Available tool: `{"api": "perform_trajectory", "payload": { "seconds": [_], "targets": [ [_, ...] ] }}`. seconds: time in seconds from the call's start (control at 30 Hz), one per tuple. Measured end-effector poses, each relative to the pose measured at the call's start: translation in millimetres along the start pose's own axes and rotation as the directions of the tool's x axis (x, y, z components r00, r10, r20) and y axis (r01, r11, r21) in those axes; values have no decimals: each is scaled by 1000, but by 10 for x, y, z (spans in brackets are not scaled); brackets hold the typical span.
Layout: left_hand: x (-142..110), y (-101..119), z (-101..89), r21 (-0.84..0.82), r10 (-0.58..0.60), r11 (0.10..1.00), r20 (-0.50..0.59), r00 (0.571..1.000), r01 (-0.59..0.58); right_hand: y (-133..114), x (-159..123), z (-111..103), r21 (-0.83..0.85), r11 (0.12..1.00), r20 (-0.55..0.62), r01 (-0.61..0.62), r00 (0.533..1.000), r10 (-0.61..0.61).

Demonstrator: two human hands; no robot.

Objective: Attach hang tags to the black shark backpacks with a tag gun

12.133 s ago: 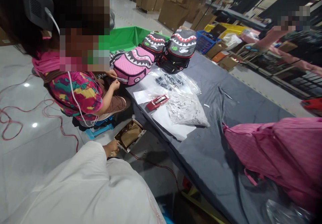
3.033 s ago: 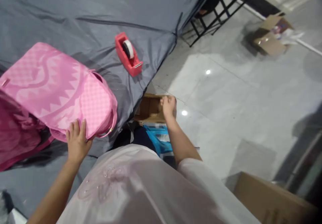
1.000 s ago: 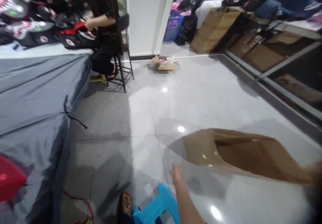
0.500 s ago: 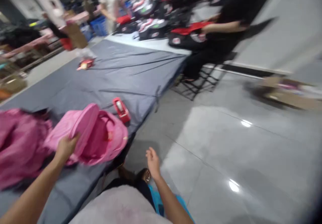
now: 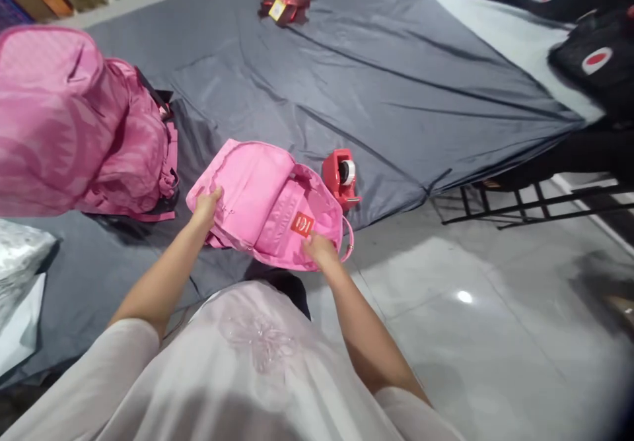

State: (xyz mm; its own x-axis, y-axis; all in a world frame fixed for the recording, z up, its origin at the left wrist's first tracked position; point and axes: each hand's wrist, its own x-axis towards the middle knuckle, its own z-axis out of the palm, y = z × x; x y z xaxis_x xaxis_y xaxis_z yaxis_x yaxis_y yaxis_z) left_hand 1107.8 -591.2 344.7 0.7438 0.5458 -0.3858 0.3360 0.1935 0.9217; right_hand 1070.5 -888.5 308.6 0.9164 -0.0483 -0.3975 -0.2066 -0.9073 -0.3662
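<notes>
A pink backpack lies unzipped at the near edge of the grey-covered table, its pink lining and a small red label showing. My left hand grips the bag's left edge with closed fingers. My right hand holds the bag's near right rim, just below the red label. A red tape dispenser sits right beside the bag on the cloth.
A heap of pink backpacks fills the table's left side. Clear plastic bags lie at the far left. A small red item under plastic rests at the far end. Black backpacks sit at top right above a black chair frame.
My right hand has come up from beside my lap and taken the backpack's rim. The bag now lies open in front of me, and my view has dropped onto the table.
</notes>
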Motion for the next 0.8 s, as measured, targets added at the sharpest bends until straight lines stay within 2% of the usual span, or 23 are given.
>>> {"api": "perform_trajectory", "payload": {
  "seconds": [0.1,0.2,0.27,0.37,0.53,0.67,0.73,0.77,0.8],
  "targets": [
    [65,-128,4,-30,67,997,-23,997,-68,-288,450,-97,26,1000,-115,17,993,-14],
    [65,-133,66,-40,146,988,-42,988,-148,-639,1073,-196,81,994,-242,74,969,-52],
    [48,-115,100,-43,161,986,-40,986,-163,-768,1462,-199,129,988,-260,80,965,-44],
    [42,-124,134,-49,133,989,-68,989,-136,-740,1841,-117,190,980,-211,64,977,-23],
    [108,-222,216,-6,63,998,-231,971,-66,-531,1978,-15,183,974,-65,135,990,-125],
    [112,-174,280,171,89,985,-318,944,-35,-522,1919,-5,91,969,-30,228,974,-226],
    [81,-75,311,295,152,954,-345,926,-47,-547,1859,8,36,958,-10,285,959,-284],
    [63,-14,338,401,237,912,-340,910,-88,-560,1824,13,11,951,5,310,951,-310],
    [46,48,378,535,359,829,-291,887,-160,-573,1786,15,-11,943,23,332,943,-332]
  ]
}}
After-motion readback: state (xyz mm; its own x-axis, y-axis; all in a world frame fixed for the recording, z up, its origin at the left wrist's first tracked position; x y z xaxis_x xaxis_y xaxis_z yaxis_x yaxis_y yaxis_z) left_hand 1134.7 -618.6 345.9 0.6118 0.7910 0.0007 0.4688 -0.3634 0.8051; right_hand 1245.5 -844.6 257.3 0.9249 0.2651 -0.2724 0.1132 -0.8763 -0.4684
